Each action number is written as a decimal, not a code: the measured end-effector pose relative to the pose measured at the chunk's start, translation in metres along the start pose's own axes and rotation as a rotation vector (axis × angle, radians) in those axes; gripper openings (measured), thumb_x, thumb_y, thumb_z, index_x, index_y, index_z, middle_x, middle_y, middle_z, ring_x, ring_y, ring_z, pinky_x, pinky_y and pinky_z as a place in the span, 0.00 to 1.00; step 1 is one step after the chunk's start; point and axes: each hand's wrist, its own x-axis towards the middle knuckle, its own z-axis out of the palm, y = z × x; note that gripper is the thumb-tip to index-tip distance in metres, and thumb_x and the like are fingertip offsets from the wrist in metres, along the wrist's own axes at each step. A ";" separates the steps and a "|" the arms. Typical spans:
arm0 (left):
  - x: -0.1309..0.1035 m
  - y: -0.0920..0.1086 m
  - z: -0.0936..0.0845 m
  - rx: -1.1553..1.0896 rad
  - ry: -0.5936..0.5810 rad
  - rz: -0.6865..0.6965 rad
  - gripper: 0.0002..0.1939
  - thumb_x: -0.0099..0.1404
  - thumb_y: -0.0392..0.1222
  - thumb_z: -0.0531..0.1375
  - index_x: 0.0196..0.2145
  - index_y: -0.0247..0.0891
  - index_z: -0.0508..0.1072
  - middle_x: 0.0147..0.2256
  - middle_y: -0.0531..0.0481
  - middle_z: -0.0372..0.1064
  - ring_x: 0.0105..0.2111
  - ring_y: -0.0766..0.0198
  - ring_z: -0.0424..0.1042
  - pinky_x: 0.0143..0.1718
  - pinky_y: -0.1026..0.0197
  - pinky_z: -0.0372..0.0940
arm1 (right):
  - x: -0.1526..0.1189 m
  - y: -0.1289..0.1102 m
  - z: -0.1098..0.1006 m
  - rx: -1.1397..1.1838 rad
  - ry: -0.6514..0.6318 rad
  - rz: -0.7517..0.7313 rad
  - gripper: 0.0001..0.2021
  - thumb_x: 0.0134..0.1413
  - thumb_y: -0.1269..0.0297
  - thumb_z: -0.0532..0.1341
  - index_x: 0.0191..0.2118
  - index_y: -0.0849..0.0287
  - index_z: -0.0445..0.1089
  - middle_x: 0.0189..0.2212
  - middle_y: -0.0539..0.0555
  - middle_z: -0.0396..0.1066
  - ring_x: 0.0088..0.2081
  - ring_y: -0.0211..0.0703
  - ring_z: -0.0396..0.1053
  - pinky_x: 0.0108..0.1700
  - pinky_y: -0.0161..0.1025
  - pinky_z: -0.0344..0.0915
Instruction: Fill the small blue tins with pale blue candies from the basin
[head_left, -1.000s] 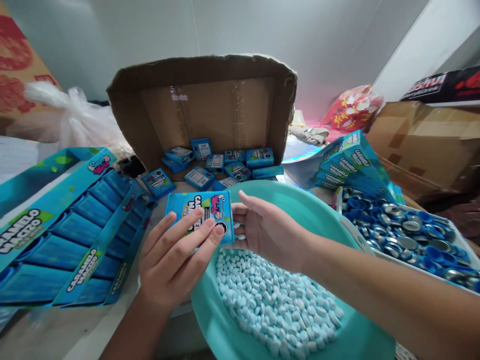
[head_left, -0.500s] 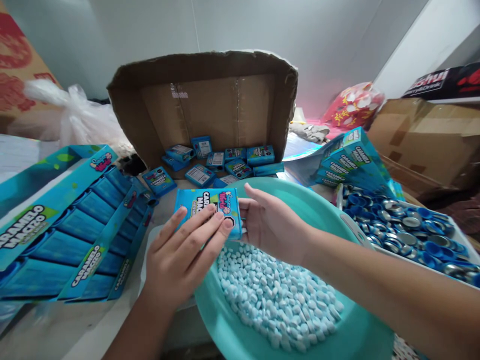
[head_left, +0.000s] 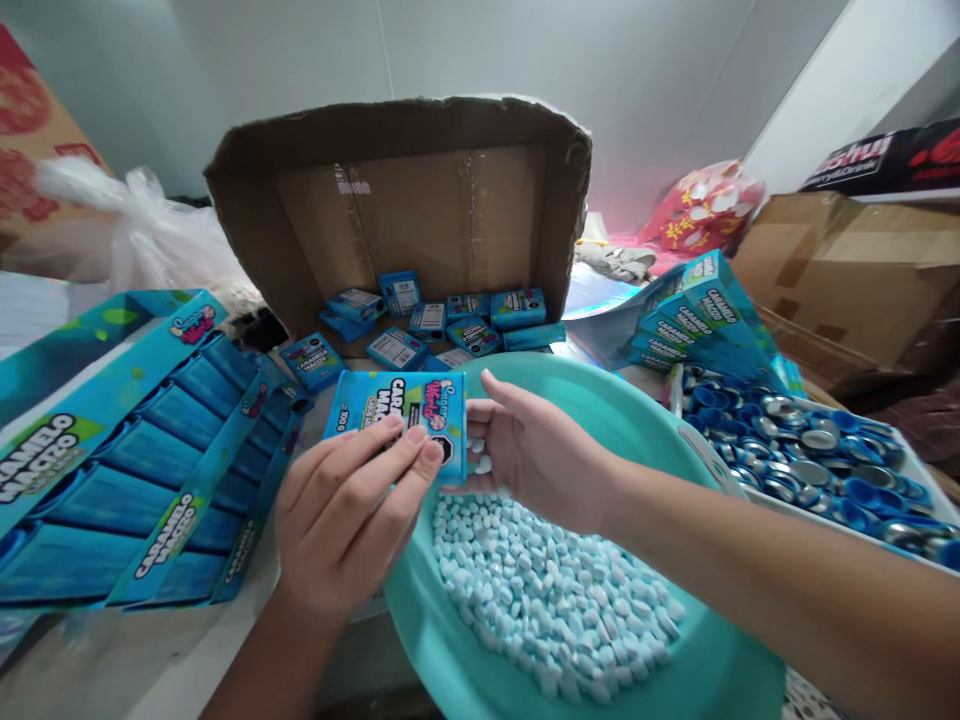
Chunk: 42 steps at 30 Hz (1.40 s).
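left hand (head_left: 341,515) clamped on candy box (head_left: 401,415); teal basin (head_left: 420,640) below, cardboard box (head_left: 420,215) behind.

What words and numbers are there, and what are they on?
"Sugar World": held packet, left display box.
"100 G": held packet.
"CARA", "MAC": held packet; rest hidden.
"CARAMELO MACIZO": display box, stacked boxes at right, loose packets.
"rry&Drink": black carton; rest unclear.
Small print: too small or blurred.

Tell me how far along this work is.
Possibly done: blue packs at the open carton, though their contents are hidden.
In hand: the left hand holds one pack, the right hand cups candies at its end.
Apparently left: loose candies in the teal basin and caps in the white tray.
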 end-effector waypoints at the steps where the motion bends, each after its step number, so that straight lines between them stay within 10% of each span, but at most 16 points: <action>1: 0.000 0.000 0.001 -0.014 0.001 -0.039 0.28 0.49 0.24 0.73 0.48 0.32 0.77 0.42 0.41 0.79 0.47 0.53 0.78 0.49 0.51 0.72 | 0.000 0.000 0.000 -0.037 0.004 -0.009 0.28 0.66 0.42 0.48 0.44 0.60 0.74 0.40 0.59 0.75 0.38 0.45 0.69 0.43 0.44 0.67; 9: -0.005 0.000 0.003 -0.034 0.076 -0.219 0.35 0.48 0.26 0.72 0.54 0.34 0.72 0.47 0.41 0.76 0.47 0.51 0.77 0.51 0.50 0.73 | 0.005 0.011 -0.008 -0.785 0.139 -0.128 0.26 0.67 0.42 0.45 0.46 0.52 0.74 0.51 0.58 0.73 0.52 0.55 0.67 0.51 0.53 0.65; 16: -0.003 -0.023 -0.010 -0.123 0.134 -0.630 0.29 0.54 0.37 0.71 0.53 0.44 0.70 0.46 0.45 0.71 0.47 0.51 0.73 0.49 0.48 0.71 | -0.010 0.019 -0.020 -1.780 -0.162 -0.133 0.14 0.60 0.52 0.59 0.38 0.55 0.78 0.39 0.62 0.75 0.40 0.57 0.72 0.40 0.52 0.67; 22: -0.025 -0.068 -0.022 -0.384 -0.003 -1.019 0.29 0.55 0.40 0.70 0.52 0.45 0.66 0.41 0.51 0.68 0.39 0.59 0.73 0.37 0.59 0.72 | -0.013 0.034 -0.018 -1.848 -0.200 -0.212 0.17 0.50 0.49 0.69 0.41 0.54 0.80 0.35 0.62 0.76 0.34 0.58 0.73 0.30 0.51 0.67; 32: -0.027 -0.073 -0.022 -0.308 -0.531 -1.176 0.20 0.56 0.37 0.59 0.48 0.47 0.70 0.46 0.51 0.71 0.40 0.58 0.73 0.38 0.57 0.69 | -0.001 0.015 -0.023 -1.793 -0.188 -0.085 0.16 0.57 0.47 0.61 0.43 0.47 0.80 0.38 0.59 0.79 0.35 0.62 0.75 0.31 0.53 0.67; 37: -0.033 -0.085 -0.033 -0.270 -0.597 -1.177 0.18 0.60 0.40 0.57 0.48 0.46 0.71 0.51 0.49 0.69 0.53 0.52 0.69 0.56 0.49 0.64 | 0.020 -0.021 -0.019 -1.890 -0.085 -0.344 0.11 0.57 0.52 0.62 0.35 0.50 0.80 0.31 0.56 0.77 0.30 0.53 0.71 0.34 0.51 0.67; 42: -0.030 -0.080 -0.035 -0.194 -0.631 -1.116 0.14 0.61 0.46 0.60 0.46 0.45 0.70 0.50 0.49 0.70 0.52 0.51 0.69 0.55 0.49 0.63 | 0.065 -0.048 -0.010 -1.992 -0.093 -0.629 0.20 0.68 0.51 0.51 0.54 0.55 0.73 0.53 0.60 0.72 0.52 0.58 0.70 0.53 0.52 0.66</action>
